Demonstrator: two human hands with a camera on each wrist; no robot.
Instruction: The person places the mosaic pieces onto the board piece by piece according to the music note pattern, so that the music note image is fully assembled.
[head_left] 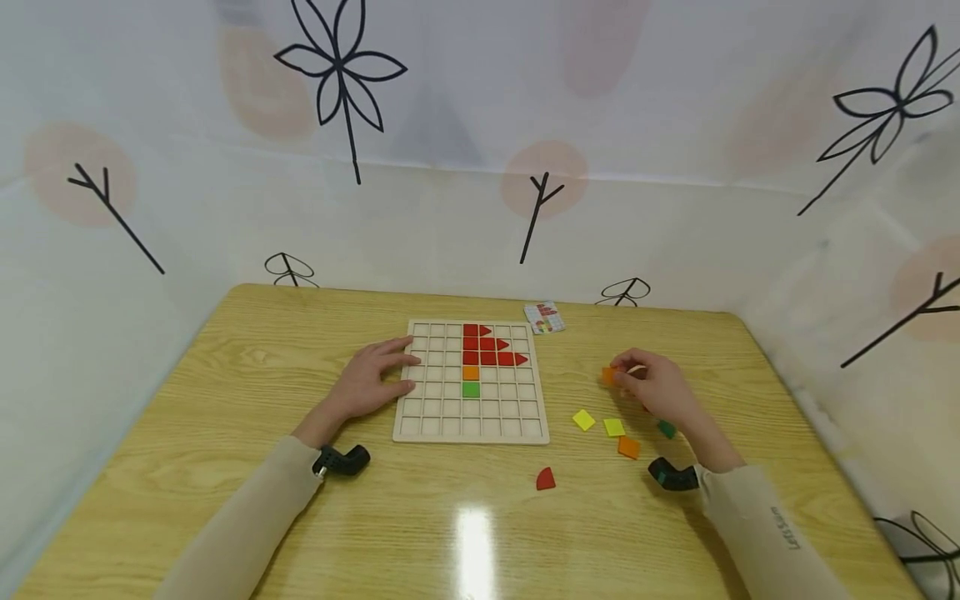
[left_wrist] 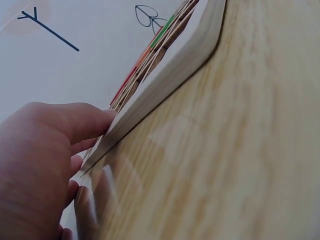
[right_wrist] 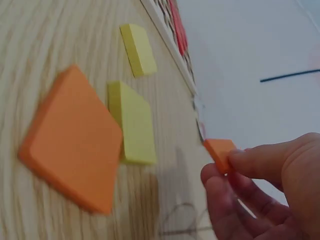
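My left hand [head_left: 367, 379] rests its fingertips on the left edge of a wooden grid board [head_left: 471, 442], fingers stretched out; in the left wrist view the thumb touches the board's side. Red squares [head_left: 470, 358] and pointed red pieces [head_left: 521, 360] fill parts of three upper rows, with an orange square [head_left: 470, 372] and a green square [head_left: 470, 390] below them. To the right of the board, my right hand [head_left: 660, 387] pinches an orange tile [right_wrist: 218, 152] between thumb and fingers, lifted above the table. What lies beneath this hand is partly hidden.
Two yellow tiles [head_left: 583, 420], another orange tile [head_left: 628, 447] and a dark green piece [head_left: 667, 429] lie near the right hand. A red quarter-circle [head_left: 546, 479] is nearer the front. Behind the board's right corner lies a pattern card [head_left: 543, 317]. Patterned cloth [head_left: 450, 225] hangs behind.
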